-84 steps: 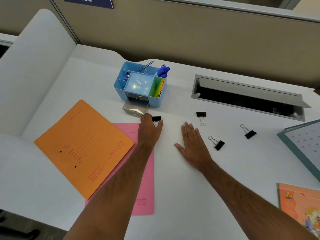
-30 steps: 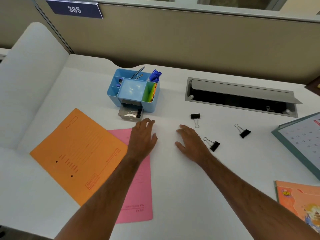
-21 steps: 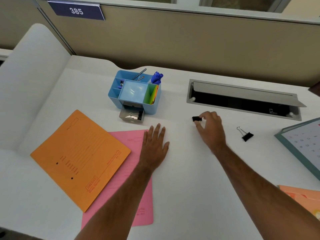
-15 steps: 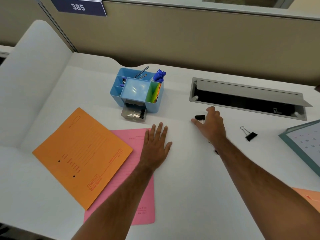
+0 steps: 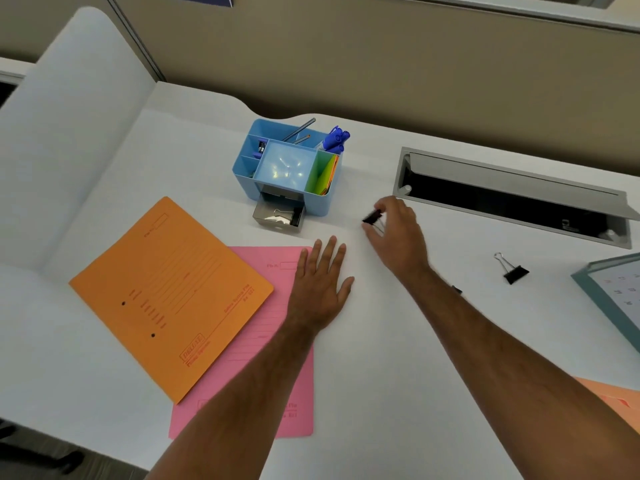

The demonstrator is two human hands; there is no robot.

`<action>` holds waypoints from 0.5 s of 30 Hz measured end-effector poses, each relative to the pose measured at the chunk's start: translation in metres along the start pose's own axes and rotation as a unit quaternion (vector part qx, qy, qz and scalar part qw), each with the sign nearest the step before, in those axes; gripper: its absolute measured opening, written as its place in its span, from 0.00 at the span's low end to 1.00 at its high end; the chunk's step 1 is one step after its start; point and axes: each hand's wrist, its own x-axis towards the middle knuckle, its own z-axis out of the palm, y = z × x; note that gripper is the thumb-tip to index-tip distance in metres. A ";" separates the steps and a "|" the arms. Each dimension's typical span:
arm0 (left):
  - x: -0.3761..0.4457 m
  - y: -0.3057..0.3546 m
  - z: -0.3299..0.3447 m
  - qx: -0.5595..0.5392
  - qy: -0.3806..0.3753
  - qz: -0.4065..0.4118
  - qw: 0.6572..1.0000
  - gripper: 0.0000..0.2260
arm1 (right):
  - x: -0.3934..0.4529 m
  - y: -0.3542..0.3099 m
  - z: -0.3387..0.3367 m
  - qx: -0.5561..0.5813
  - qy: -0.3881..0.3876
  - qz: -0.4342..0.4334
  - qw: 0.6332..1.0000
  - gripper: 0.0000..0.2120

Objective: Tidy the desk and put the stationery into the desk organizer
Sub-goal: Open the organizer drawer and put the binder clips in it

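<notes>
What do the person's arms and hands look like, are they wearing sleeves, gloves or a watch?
Both forearms are bare as far as the picture shows, with visible hair and no sleeves. The left hand and right hand wear no gloves, and no watch, ring or wristband shows on either.

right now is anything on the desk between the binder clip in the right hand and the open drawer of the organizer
Nothing visible stands in the way. The right hand pinches the binder clip to the right of the open drawer, and only bare desk lies between them. The left hand rests flat nearer the person, off that line.
</notes>
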 end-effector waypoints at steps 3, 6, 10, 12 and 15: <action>0.000 0.001 -0.003 -0.002 -0.008 0.004 1.000 0.31 | 0.002 -0.043 0.015 0.050 -0.049 -0.112 0.991 0.16; -0.001 0.001 -0.004 -0.018 -0.011 0.007 1.000 0.31 | 0.006 -0.080 0.029 0.045 -0.096 -0.175 0.979 0.16; -0.002 0.000 -0.006 -0.036 -0.005 0.009 0.999 0.31 | 0.018 -0.115 0.045 0.051 -0.100 -0.203 0.973 0.17; -0.002 0.001 -0.006 -0.035 -0.006 0.013 0.999 0.32 | 0.026 -0.126 0.052 0.046 -0.099 -0.205 0.973 0.17; -0.002 -0.001 -0.004 -0.055 -0.011 0.009 0.998 0.33 | 0.034 -0.132 0.064 0.027 -0.106 -0.217 0.970 0.16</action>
